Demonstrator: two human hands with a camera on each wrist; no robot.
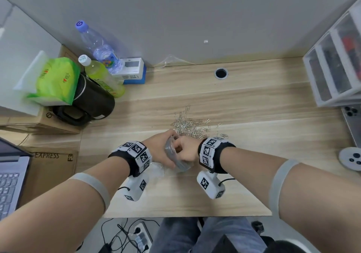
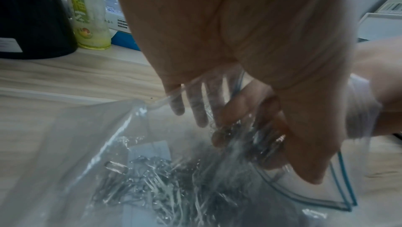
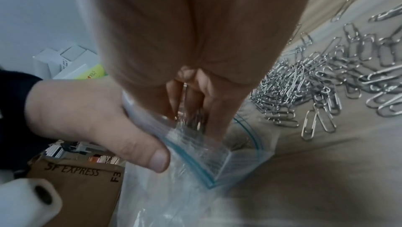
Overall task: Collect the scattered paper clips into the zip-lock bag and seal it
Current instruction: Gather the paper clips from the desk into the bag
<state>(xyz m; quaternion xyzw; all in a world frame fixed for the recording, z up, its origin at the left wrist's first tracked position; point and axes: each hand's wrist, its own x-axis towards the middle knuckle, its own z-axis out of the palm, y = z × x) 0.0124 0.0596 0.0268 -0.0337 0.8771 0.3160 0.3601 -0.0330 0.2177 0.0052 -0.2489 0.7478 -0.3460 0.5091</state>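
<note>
A clear zip-lock bag (image 1: 176,160) with a blue zip strip lies near the front of the wooden desk (image 1: 254,106). My left hand (image 1: 162,149) grips one edge of its mouth, thumb (image 3: 108,127) outside, fingers (image 2: 195,107) showing through the plastic. My right hand (image 1: 186,149) reaches into the mouth, its fingertips (image 3: 195,96) pinching a bunch of paper clips (image 2: 250,137). More clips (image 2: 152,179) lie at the bag's bottom. A loose pile of silver paper clips (image 1: 188,124) is spread on the desk just beyond both hands and also shows in the right wrist view (image 3: 326,79).
At the back left stand a black jug (image 1: 91,100), two bottles (image 1: 101,49) and a green tissue pack (image 1: 56,78). A laptop (image 1: 11,174) and a cardboard box (image 1: 50,164) are at the left. Plastic drawers (image 1: 336,61) and a phone (image 1: 353,121) are at the right.
</note>
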